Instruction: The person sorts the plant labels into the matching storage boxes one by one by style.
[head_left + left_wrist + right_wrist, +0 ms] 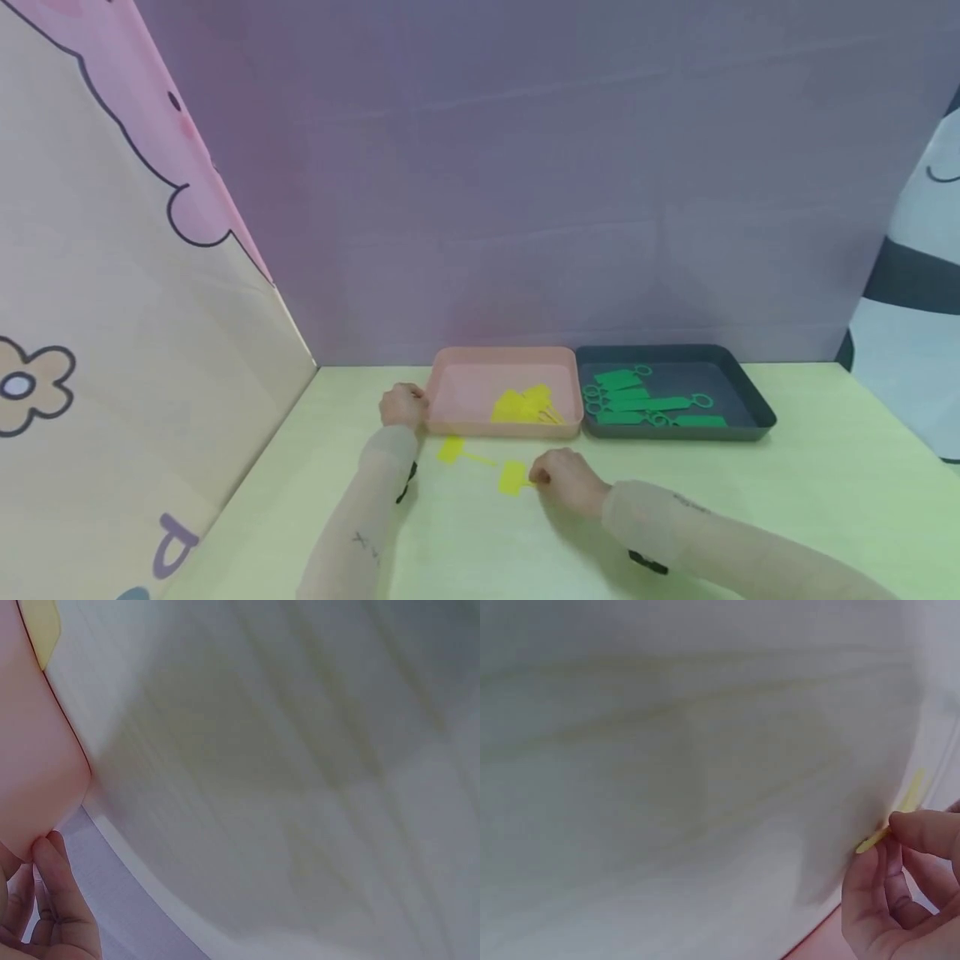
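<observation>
My left hand (403, 406) is at the left side of a pink tray (502, 355); in the left wrist view its thumb and fingertips pinch the tray's rim. In front of that tray my right hand (572, 479) pinches the thin strip of a flat yellow tag (512, 478). The right wrist view shows the strip's tip (873, 840) poking out between thumb and finger. Another yellow tag (452, 449), its strip pointing right, lies on the table close to the tray's front edge. Several yellow tags (517, 406) are heaped inside the pink tray.
A dark grey tray (738, 392) stands against the pink tray's right side, with several green tags with ring ends (648, 405) inside. Both trays sit at the back of the pale table (465, 550), near a grey-purple cloth wall (525, 183). A printed cloth (150, 292) hangs at left.
</observation>
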`<move>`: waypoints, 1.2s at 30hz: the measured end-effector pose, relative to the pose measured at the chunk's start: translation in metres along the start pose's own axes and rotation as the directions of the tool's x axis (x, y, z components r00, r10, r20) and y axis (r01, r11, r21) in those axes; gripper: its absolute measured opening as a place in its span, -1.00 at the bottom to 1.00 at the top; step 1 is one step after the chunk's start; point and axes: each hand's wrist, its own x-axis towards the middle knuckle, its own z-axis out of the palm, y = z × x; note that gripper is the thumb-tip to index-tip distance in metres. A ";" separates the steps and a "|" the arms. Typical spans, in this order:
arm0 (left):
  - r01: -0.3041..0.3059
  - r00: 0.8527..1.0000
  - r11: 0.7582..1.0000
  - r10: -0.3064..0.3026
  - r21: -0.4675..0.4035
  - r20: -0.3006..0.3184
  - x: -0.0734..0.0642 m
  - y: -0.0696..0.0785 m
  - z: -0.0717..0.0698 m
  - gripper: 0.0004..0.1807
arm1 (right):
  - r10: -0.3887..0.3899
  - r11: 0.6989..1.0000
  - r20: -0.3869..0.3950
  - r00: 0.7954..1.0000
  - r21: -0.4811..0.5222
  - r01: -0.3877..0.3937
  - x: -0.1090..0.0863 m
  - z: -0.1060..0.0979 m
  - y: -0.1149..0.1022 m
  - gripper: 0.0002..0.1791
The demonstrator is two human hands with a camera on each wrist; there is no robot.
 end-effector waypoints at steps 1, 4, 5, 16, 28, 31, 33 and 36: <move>0.002 1.000 1.000 -0.002 -0.003 0.001 0.000 0.000 0.000 -0.90 | 0.006 1.000 0.009 1.000 0.009 -0.006 0.000 0.000 0.000 -0.81; 0.006 1.000 1.000 -0.006 -0.006 0.000 -0.001 -0.001 0.001 -0.89 | 0.012 1.000 0.028 1.000 0.026 -0.013 0.000 -0.001 0.000 -0.81; 0.008 1.000 1.000 -0.008 -0.008 0.001 -0.001 -0.001 0.001 -0.89 | 0.013 1.000 0.030 0.999 0.027 -0.014 0.000 -0.002 0.000 -0.80; -0.006 1.000 1.000 0.007 -0.010 0.008 -0.002 -0.002 0.000 -0.89 | 0.109 0.993 0.069 0.992 0.045 -0.112 0.000 0.000 0.002 -0.78; 0.000 1.000 1.000 0.000 -0.022 0.013 0.002 -0.005 0.004 -0.88 | 0.189 0.979 0.054 0.981 0.072 -0.192 -0.002 0.001 0.002 -0.80; -0.003 1.000 1.000 0.003 -0.021 0.008 0.000 -0.003 0.001 -0.88 | 0.191 0.977 0.053 0.980 0.086 -0.196 -0.001 0.000 0.002 -0.79; -0.002 1.000 1.000 0.002 -0.021 0.004 -0.002 0.000 -0.001 -0.88 | 0.181 0.978 0.044 0.982 0.093 -0.184 -0.001 0.000 0.002 -0.80; 0.003 1.000 1.000 -0.003 -0.019 0.005 -0.005 0.002 -0.003 -0.87 | 0.157 0.982 0.017 0.987 0.099 -0.158 -0.002 0.001 0.004 -0.82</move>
